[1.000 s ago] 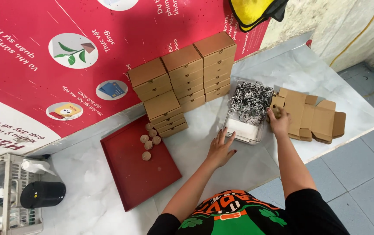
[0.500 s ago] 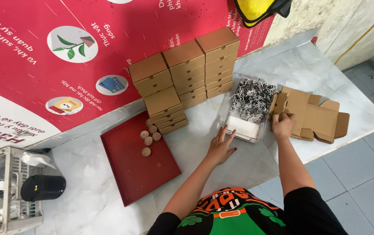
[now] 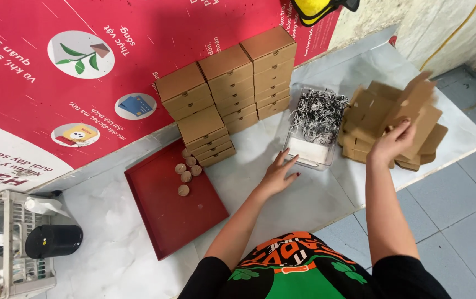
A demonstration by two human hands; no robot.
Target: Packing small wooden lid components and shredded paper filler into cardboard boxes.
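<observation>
My right hand (image 3: 394,143) grips a flat brown cardboard box blank (image 3: 415,102) and holds it tilted above the pile of flat blanks (image 3: 366,119) at the right of the marble table (image 3: 282,205). My left hand (image 3: 278,174) rests flat on the table, fingers spread, its tips touching the near corner of a clear plastic tub (image 3: 310,152) filled with black-and-white shredded paper (image 3: 318,113). Stacks of closed brown boxes (image 3: 229,88) stand behind the tub.
A red tray (image 3: 166,216) at the left holds several small round cork-like pieces (image 3: 187,169). A wire basket (image 3: 14,274) with a black cylinder (image 3: 52,241) sits at the far left. A red printed banner (image 3: 83,66) lies behind. The table edge drops to tiled floor (image 3: 459,221) at right.
My right hand has lifted one cardboard blank off the pile and raised it. My left hand has stayed by the tub.
</observation>
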